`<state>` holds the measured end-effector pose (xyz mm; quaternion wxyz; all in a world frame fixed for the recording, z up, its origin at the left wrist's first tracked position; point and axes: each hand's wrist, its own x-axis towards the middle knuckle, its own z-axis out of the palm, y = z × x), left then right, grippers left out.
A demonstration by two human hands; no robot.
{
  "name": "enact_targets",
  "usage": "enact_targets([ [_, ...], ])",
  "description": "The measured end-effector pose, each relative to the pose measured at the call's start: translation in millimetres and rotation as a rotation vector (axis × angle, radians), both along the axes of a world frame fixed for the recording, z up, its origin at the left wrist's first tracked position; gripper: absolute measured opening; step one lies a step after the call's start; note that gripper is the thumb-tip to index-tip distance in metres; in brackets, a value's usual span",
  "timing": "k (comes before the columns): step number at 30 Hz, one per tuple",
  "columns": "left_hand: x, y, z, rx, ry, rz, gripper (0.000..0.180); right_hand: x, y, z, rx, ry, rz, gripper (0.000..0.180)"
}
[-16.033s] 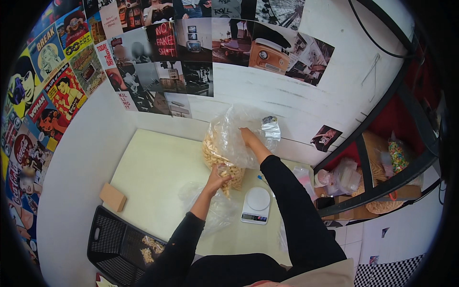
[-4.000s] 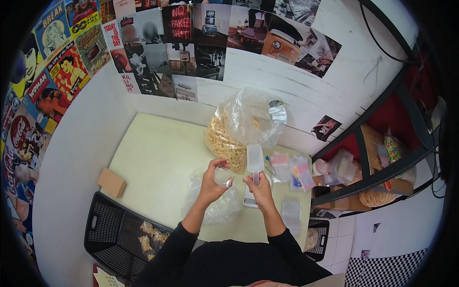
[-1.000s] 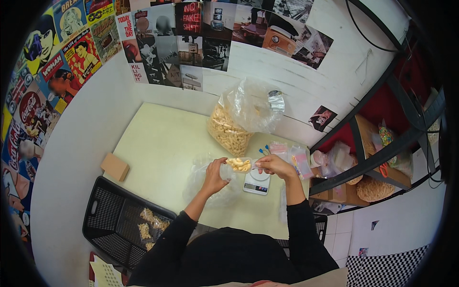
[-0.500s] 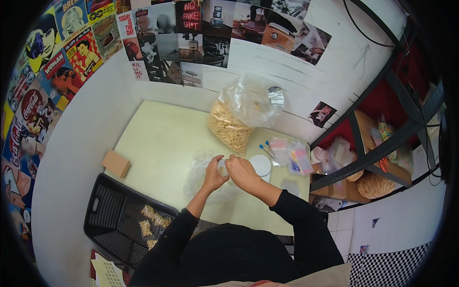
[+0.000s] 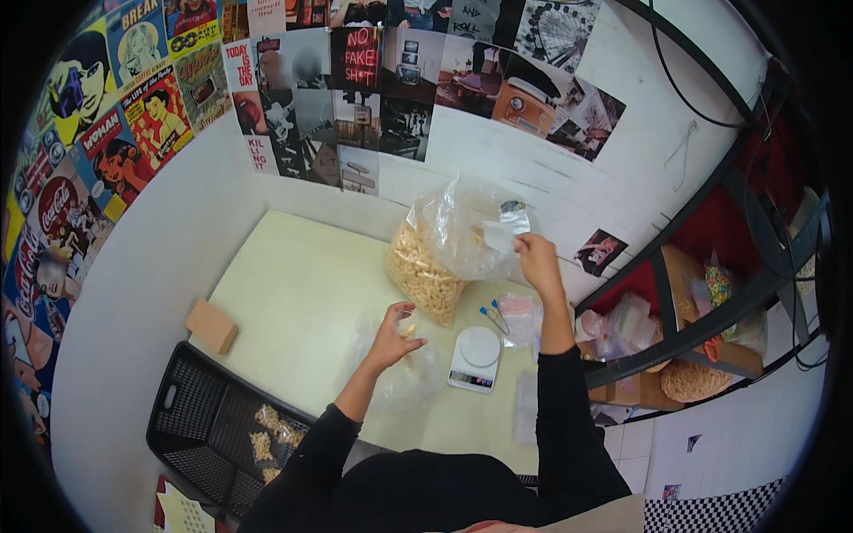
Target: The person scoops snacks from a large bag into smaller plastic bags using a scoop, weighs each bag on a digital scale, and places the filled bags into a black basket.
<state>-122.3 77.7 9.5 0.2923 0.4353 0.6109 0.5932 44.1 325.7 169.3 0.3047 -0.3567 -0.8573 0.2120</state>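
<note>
My left hand (image 5: 389,342) is curved around a small clear plastic bag (image 5: 410,330), thumb and fingers on either side of it. A few pale yellow snack pieces show in that bag. To the far right, my right hand (image 5: 538,261) pinches a white scoop-like piece (image 5: 500,236), whose exact kind I cannot make out. It is at the open mouth of a large clear bag (image 5: 425,265) full of pale yellow snack pieces. Beneath my left hand lies thin clear plastic (image 5: 413,377). A white kitchen scale (image 5: 474,360) with a round plate stands between my forearms.
A black plastic crate (image 5: 213,417) with several small filled bags (image 5: 278,426) is at the near left. A brown cardboard box (image 5: 211,326) sits on the table's left edge. Blue-tipped scissors-like tool (image 5: 494,316) and plastic packets (image 5: 520,318) lie right of the scale, beside the shelf (image 5: 675,342).
My right hand has left my left hand and moved up and right to the large bag's mouth, with the white piece. The scale is now uncovered. The view has shifted slightly.
</note>
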Motion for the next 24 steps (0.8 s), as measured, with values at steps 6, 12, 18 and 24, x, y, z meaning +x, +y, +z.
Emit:
enact_targets([
  [6,-17.6,66.0,-16.2,-0.126,0.045,0.05,0.08,-101.1,79.0,-72.5,0.146,-0.361,0.169,0.019],
  [12,-12.6,108.4,-42.2,-0.196,0.01,-0.003,0.079,-138.1,108.0,-150.3,0.068,-0.022,0.186,0.019],
  [18,-20.7,107.6,-49.7,-0.216,0.017,0.035,0.079,-177.5,135.6,-168.6,0.023,-0.496,0.519,0.031],
  [24,-10.3,115.1,-44.4,-0.186,0.008,-0.004,0.083,-168.1,166.3,-220.7,-1.225,0.165,0.173,0.018],
])
